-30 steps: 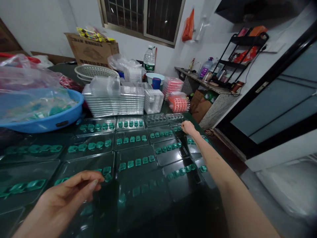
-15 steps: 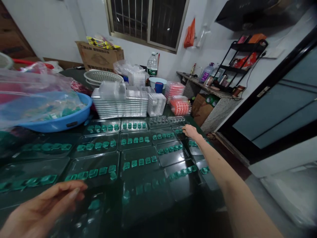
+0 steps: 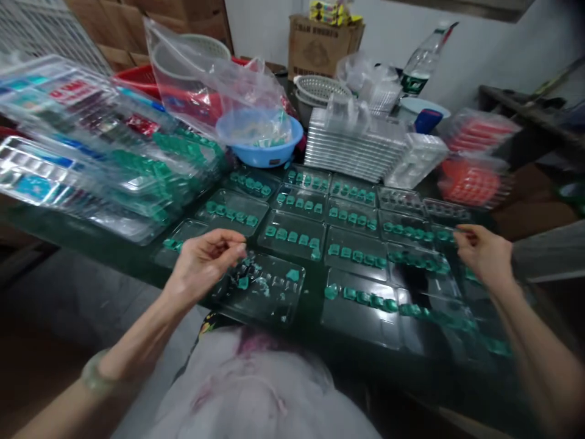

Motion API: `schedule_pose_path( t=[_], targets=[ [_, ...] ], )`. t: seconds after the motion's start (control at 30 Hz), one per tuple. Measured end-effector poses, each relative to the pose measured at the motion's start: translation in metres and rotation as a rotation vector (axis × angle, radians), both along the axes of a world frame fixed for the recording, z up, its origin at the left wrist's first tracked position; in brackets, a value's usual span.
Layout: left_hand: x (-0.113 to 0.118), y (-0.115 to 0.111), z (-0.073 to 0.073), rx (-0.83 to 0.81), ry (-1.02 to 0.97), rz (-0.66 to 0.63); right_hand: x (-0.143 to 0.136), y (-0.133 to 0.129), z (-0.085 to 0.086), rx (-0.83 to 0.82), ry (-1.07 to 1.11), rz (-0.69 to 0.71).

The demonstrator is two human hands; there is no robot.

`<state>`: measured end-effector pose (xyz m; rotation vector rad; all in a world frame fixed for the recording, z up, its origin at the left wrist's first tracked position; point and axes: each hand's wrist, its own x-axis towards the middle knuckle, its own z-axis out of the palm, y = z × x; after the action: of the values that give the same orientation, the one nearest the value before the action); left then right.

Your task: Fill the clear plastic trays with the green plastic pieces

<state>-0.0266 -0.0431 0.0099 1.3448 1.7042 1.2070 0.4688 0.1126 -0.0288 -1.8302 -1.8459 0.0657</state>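
Clear plastic trays (image 3: 356, 235) with rows of green pieces (image 3: 292, 236) cover the dark green table. My left hand (image 3: 208, 259) is pinched, thumb against fingers, above the left edge of a tray (image 3: 274, 299) scattered with loose green bits; anything between its fingertips is too small to make out. Over at the right, my right hand (image 3: 484, 253) has its fingertips together beside the green pieces (image 3: 444, 235) of a far-right tray. Whatever it may hold is hidden.
Stacked filled trays (image 3: 114, 152) stand at the left. Behind are a blue basin (image 3: 262, 146) with plastic bags, stacked empty clear trays (image 3: 351, 143), packs with red contents (image 3: 475, 180), a water bottle (image 3: 418, 67) and a cardboard box (image 3: 320, 49).
The view has swung left and down, bringing the stacked trays and my lap into sight. My right hand stays by the far-right tray; my left hand remains pinched near the scattered tray.
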Motion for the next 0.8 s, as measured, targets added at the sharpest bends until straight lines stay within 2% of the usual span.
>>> schedule_pose_path(
  t=[0.03, 0.07, 0.13, 0.17, 0.23, 0.33, 0.43, 0.5, 0.57, 0.73, 0.8],
  targets=[
    [0.004, -0.001, -0.005, 0.004, 0.040, -0.044, -0.028, -0.016, 0.002, 0.089, 0.014, 0.106],
    [0.010, -0.001, -0.009, 0.019, 0.096, -0.109, -0.059, -0.034, 0.004, 0.100, 0.024, 0.199],
    [0.023, 0.001, -0.016, 0.050, 0.245, -0.289, -0.121, -0.069, 0.007, 0.081, 0.025, 0.349],
    [0.031, 0.004, -0.018, 0.060, 0.335, -0.385, -0.148, -0.085, 0.009, 0.051, 0.018, 0.468],
    [0.044, 0.011, -0.021, 0.076, 0.532, -0.532, -0.190, -0.112, 0.012, 0.018, 0.028, 0.633],
    [0.056, 0.022, -0.025, 0.067, 0.797, -0.628, -0.218, -0.132, 0.013, -0.043, 0.090, 0.709],
    [0.058, 0.030, -0.026, 0.030, 0.846, -0.657, -0.223, -0.139, 0.011, -0.100, 0.190, 0.693],
    [0.058, 0.031, -0.024, 0.017, 0.724, -0.630, -0.225, -0.141, 0.010, -0.118, 0.271, 0.675],
    [0.059, 0.030, -0.021, -0.030, 0.480, -0.587, -0.229, -0.145, 0.010, -0.107, 0.363, 0.638],
    [0.071, 0.018, -0.012, -0.338, -0.449, -0.534, -0.249, -0.154, 0.012, 0.005, 0.571, 0.548],
    [0.077, 0.015, -0.010, -0.393, -0.681, -0.519, -0.254, -0.155, 0.012, 0.074, 0.623, 0.536]
  ],
)
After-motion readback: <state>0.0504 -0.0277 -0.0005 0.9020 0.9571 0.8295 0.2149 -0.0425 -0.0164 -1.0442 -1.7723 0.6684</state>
